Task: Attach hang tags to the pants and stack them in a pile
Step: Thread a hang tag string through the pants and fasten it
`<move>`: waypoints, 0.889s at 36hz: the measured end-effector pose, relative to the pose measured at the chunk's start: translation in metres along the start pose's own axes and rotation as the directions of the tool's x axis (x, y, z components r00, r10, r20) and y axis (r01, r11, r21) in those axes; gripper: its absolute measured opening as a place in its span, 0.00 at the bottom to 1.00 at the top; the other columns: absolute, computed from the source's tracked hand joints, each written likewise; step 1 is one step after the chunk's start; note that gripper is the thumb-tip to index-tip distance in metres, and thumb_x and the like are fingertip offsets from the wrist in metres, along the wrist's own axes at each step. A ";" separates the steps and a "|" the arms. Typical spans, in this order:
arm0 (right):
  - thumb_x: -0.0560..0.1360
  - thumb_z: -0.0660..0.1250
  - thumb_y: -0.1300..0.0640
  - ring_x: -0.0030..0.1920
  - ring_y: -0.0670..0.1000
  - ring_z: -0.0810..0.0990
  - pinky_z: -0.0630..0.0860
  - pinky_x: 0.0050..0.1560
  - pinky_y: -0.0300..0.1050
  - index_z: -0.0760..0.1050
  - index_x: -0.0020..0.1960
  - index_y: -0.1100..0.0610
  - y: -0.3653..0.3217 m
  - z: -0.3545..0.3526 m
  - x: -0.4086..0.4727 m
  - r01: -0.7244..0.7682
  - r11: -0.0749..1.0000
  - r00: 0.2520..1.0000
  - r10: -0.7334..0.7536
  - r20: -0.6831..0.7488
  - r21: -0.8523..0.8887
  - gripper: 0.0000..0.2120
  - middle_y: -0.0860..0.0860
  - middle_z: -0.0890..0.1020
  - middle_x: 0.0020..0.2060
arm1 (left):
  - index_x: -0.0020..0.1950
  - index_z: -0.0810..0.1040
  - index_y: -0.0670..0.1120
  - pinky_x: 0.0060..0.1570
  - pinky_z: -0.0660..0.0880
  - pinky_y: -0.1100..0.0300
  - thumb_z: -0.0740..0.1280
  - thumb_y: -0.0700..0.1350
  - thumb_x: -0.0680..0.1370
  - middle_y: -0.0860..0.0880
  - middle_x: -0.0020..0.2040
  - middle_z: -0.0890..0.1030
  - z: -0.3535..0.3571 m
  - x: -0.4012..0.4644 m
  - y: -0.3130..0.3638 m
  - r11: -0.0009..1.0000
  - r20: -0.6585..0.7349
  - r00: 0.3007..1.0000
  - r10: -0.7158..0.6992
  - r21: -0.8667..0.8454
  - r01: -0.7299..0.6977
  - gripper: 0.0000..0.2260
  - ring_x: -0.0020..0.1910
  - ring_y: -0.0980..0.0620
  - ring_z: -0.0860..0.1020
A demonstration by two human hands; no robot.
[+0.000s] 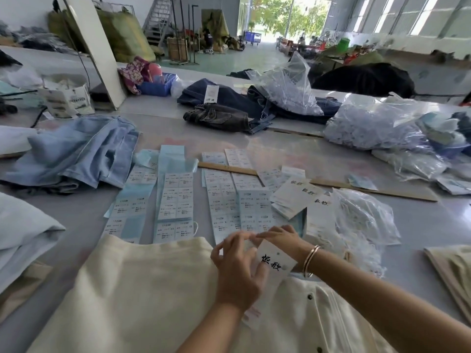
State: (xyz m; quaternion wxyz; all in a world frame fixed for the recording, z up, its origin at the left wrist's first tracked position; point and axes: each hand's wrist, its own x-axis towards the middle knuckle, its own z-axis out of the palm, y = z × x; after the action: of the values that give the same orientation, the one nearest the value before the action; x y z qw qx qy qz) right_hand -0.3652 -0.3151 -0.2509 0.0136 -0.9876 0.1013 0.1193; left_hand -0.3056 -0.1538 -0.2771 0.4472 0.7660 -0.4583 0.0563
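Cream pants [142, 289] lie flat on the table right in front of me, buttons showing at the lower right. A white hang tag [274, 261] with black characters is held above them. My left hand [237, 271] has its fingers curled round the tag's left side and top edge. My right hand [283, 240], with a bangle on the wrist, pinches the tag's upper end from behind. More white hang tags [298, 197] lie stacked to the right of the sticker sheets [175, 200].
Light blue jeans [76, 154] lie at the left, dark jeans [229, 108] at the back. Clear bags of tag fasteners [364, 220] sit to the right, another bag [377, 121] farther back. A wooden ruler [369, 191] crosses the table. Folded beige pants [453, 268] lie at the right edge.
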 end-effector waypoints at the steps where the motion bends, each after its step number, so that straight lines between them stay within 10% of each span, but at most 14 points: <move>1: 0.80 0.60 0.52 0.67 0.50 0.69 0.61 0.65 0.47 0.64 0.73 0.45 0.002 -0.003 -0.002 -0.027 0.989 0.999 0.032 -0.030 0.147 0.22 0.46 0.71 0.69 | 0.43 0.82 0.49 0.62 0.58 0.50 0.58 0.51 0.67 0.55 0.57 0.78 0.000 0.000 0.001 1.000 0.023 1.000 0.006 0.022 -0.006 0.14 0.64 0.56 0.68; 5: 0.79 0.62 0.60 0.60 0.51 0.78 0.70 0.63 0.41 0.75 0.65 0.53 0.015 -0.013 -0.004 -0.098 0.903 0.941 0.221 -0.256 0.419 0.15 0.52 0.79 0.62 | 0.43 0.82 0.50 0.61 0.57 0.54 0.59 0.52 0.68 0.58 0.47 0.82 -0.001 -0.001 0.005 0.988 0.092 0.995 0.041 0.147 -0.054 0.14 0.57 0.54 0.78; 12: 0.80 0.60 0.52 0.71 0.50 0.66 0.61 0.72 0.50 0.69 0.71 0.48 0.015 -0.006 -0.003 -0.150 0.958 0.984 0.170 -0.061 0.242 0.19 0.47 0.68 0.72 | 0.37 0.78 0.50 0.60 0.58 0.51 0.60 0.51 0.68 0.57 0.44 0.80 0.001 -0.006 0.011 0.954 0.107 0.990 0.094 0.275 -0.120 0.09 0.53 0.54 0.77; 21: 0.76 0.67 0.52 0.64 0.51 0.75 0.68 0.65 0.43 0.77 0.64 0.52 0.030 -0.004 0.001 -0.163 0.937 0.972 0.206 -0.113 0.307 0.16 0.49 0.76 0.66 | 0.35 0.81 0.48 0.53 0.62 0.55 0.58 0.50 0.65 0.55 0.41 0.82 -0.008 -0.004 0.013 0.966 0.080 0.995 0.056 0.249 -0.074 0.13 0.42 0.52 0.80; 27: 0.78 0.63 0.47 0.66 0.51 0.72 0.68 0.66 0.48 0.76 0.65 0.49 0.020 0.001 0.013 -0.141 0.960 0.977 0.175 -0.123 0.243 0.17 0.47 0.74 0.68 | 0.47 0.83 0.47 0.69 0.40 0.47 0.54 0.53 0.68 0.54 0.71 0.72 0.000 0.013 0.002 0.920 0.366 0.924 -0.111 0.390 -0.044 0.20 0.73 0.56 0.63; 32: 0.77 0.64 0.44 0.58 0.49 0.78 0.75 0.58 0.47 0.79 0.60 0.48 0.013 -0.005 0.014 -0.119 0.973 0.972 0.155 -0.175 0.200 0.15 0.46 0.79 0.62 | 0.60 0.80 0.48 0.71 0.40 0.52 0.49 0.55 0.69 0.56 0.75 0.66 0.005 0.017 -0.010 0.937 0.431 0.886 -0.172 0.350 0.012 0.28 0.75 0.59 0.59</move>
State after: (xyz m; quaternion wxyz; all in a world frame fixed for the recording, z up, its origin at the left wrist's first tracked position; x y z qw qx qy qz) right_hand -0.3530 -0.3309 -0.2499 0.0886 -0.9793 0.1812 0.0155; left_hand -0.2898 -0.1673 -0.2781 0.1915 0.8440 -0.4963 -0.0688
